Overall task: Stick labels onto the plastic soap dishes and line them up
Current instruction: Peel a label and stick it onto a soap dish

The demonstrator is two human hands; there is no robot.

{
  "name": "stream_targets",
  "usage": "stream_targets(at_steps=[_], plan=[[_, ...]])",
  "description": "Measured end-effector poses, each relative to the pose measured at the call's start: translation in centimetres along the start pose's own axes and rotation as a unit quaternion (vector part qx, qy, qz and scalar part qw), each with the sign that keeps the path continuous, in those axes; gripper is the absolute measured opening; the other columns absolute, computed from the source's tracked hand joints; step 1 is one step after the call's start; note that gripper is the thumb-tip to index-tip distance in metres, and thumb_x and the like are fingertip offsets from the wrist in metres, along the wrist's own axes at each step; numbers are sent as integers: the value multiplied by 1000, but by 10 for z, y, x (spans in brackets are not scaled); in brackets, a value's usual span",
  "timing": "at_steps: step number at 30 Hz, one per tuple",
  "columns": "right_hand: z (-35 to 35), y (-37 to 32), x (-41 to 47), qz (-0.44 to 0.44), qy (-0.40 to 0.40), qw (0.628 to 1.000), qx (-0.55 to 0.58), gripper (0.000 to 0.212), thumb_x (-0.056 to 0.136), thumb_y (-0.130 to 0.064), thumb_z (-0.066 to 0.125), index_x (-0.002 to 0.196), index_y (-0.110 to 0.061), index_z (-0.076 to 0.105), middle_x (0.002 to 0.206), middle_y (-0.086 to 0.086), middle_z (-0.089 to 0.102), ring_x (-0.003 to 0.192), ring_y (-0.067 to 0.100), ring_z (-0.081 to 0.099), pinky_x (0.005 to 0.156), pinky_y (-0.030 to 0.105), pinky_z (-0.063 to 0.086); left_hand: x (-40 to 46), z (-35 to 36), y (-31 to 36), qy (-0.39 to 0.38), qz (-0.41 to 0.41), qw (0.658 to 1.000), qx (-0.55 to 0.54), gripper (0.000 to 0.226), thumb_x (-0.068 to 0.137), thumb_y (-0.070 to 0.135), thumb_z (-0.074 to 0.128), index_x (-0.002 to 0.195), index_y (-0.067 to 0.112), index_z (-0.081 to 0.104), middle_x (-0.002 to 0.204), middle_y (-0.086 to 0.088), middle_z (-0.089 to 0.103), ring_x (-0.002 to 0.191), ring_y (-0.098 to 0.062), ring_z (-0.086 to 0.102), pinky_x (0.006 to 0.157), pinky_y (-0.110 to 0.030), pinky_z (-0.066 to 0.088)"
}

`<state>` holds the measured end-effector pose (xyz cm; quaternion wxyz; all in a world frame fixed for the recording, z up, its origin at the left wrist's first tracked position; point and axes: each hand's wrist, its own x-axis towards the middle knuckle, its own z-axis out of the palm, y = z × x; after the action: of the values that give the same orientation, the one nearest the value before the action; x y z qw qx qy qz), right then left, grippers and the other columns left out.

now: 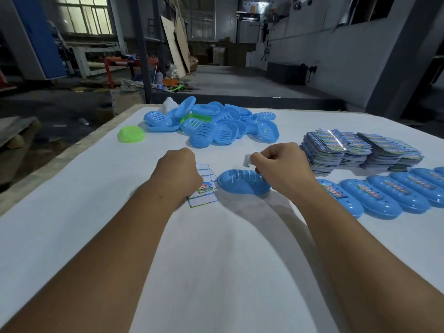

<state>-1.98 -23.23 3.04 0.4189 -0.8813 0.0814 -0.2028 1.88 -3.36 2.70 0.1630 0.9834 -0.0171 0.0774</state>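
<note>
At the right edge of the frame a row of blue soap dishes point(374, 199) already lies side by side on the white counter point(72, 212), each with a printed label on its top, so part of the job is done. Far more remains: a loose heap of unlabelled blue dishes point(216, 123) sits in the upper middle, with a lone green dish point(131, 134) to its left, and tall stacks of label sheets point(355, 150) wait at the upper right. The dish now in hand point(243, 182) lies at the centre, slotted side up and bare of any label. The right hand point(283, 169) is above its right end, fingers curled, its grip pinched on a small peeled label point(247, 161). The left hand point(179, 173) is curled in a narrow grip, pressing down on a partly used label sheet point(204, 188) just left of that dish. By my reading, this dish's label goes on next, then it joins the row.
</note>
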Motion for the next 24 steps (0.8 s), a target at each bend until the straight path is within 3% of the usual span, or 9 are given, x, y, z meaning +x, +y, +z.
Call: stream_targets(at_steps=[4,7,10,16,20,24], plan=[[1,2,1,-7,7,1000,-4,30,74,-33,61,68,-5,70,68,11,70,57,17,55,67,45,59,1,1,0,30,25,998,40,18,84,18,64,101,20,69,107,-5,66,102,-25,60,81,-34,51],[3,2,2,-13,14,1000,-10,28,75,-33,64,65,-8,70,62,4,68,55,12,54,60,37,54,-1,0,10,53,42,989,-128,5,83,27,67,82,27,71,85,9,69,84,-10,63,67,-25,45],[5,2,2,-19,26,999,-10,25,74,-34,65,62,-11,67,56,-5,64,50,7,50,56,29,46,-10,0,26,21,92,947,-307,13,81,31,70,69,29,71,65,15,69,63,3,62,55,-14,43],[6,2,3,-32,28,999,-8,23,72,-35,68,59,-16,64,50,-14,59,49,5,49,53,26,42,-18,14,39,-11,127,915,-383,16,86,31,72,70,32,73,75,7,74,73,-11,69,68,-29,55],[6,3,3,-38,24,999,-7,25,74,-37,70,60,-17,64,50,-15,58,48,5,49,53,26,41,-17,13,39,-14,124,900,-417,17,88,27,72,72,33,73,75,14,75,69,0,66,60,-13,50],[6,2,2,-43,14,999,-3,25,74,-35,71,60,-16,64,49,-13,57,52,8,50,55,27,43,-18,12,39,-39,124,893,-432,22,91,26,69,71,34,74,79,10,76,67,3,62,59,-10,47]])
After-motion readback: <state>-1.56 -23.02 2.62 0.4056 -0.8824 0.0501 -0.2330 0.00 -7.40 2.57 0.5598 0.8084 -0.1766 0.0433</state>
